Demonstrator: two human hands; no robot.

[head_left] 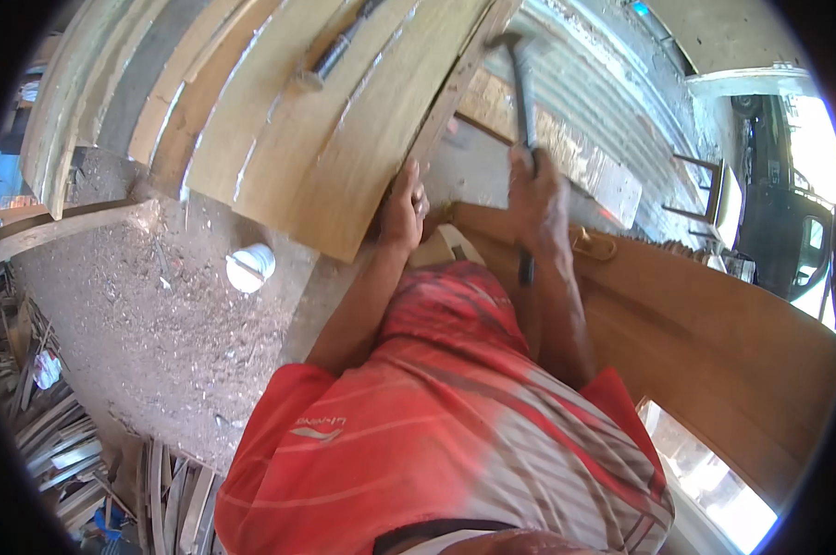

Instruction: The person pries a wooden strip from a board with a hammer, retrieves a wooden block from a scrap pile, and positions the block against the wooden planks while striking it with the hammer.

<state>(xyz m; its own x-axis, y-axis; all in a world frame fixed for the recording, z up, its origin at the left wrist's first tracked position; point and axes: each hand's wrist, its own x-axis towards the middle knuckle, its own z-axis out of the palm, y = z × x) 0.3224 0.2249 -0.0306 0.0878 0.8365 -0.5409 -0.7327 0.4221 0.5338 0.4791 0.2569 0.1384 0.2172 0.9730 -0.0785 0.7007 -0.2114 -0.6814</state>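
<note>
My right hand (540, 199) is closed round the handle of a hammer (523, 97). The hammer is raised, its head up and slightly blurred, to the right of a narrow wooden strip (450, 97). Along the right edge of a pale wooden panel (297, 176) runs this strip. My left hand (404, 208) grips the strip's near end, its fingers partly hidden behind the wood. Whitish lines streak the panel lengthwise. On the panel lies a dark-handled tool (334, 55), its far end cut off by the picture's edge.
A white round container (250, 267) stands on the debris-strewn floor (140, 305). Scrap wood (66, 444) is heaped at the lower left. To my right are a brown wooden panel with a metal handle (695, 324), corrugated sheets (603, 79) and a chair (714, 199).
</note>
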